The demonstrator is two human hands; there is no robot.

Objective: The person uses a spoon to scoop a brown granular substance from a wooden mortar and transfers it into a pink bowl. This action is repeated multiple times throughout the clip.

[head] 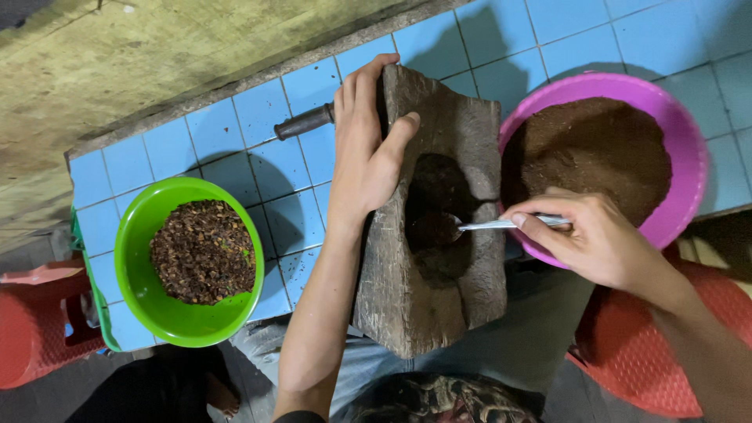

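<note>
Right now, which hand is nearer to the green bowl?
Left. The left hand grips the wooden mortar's edge, beside the green bowl. The right hand holds a spoon over the mortar's far side.

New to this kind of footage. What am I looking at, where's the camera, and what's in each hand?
There is no machine here: a person works with two bare hands, and the single picture comes from a camera worn on their head, looking straight down.

The left hand grips the edge of a rough wooden mortar block, which has a hollow in its middle holding dark ground material. The right hand holds a metal spoon whose bowl dips into that hollow.

The block lies partly on a ledge of blue tiles. To the left sits a green bowl of coarse dark brown bits. To the right is a pink bowl of fine brown powder. A dark handle sticks out behind the left hand; what it belongs to is hidden. Red plastic stools stand at both sides.
</note>
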